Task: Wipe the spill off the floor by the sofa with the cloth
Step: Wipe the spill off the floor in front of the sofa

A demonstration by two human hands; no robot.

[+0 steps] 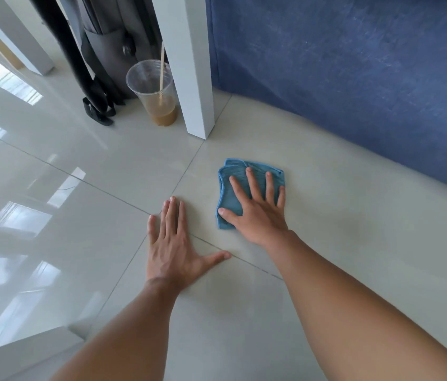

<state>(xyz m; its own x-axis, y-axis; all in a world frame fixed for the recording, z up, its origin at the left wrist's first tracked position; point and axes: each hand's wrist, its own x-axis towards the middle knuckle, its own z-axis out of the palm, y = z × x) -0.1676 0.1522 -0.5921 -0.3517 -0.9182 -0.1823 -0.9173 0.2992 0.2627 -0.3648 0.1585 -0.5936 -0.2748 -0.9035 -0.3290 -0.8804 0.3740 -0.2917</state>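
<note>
A folded blue cloth (232, 185) lies flat on the pale tiled floor (354, 229) in front of the blue sofa (354, 78). My right hand (258, 207) presses down on the cloth with fingers spread, covering its near right part. My left hand (172, 243) rests flat on the bare tile to the left of the cloth, fingers apart, holding nothing. No liquid is plain to see on the tiles around the cloth; only a faint dull patch shows to the right.
A white table leg (189, 64) stands just left of the sofa. Behind it is a clear plastic cup (156, 94) with brown drink and a straw. A dark bag with straps (101, 64) leans further left. Glossy tiles stretch left.
</note>
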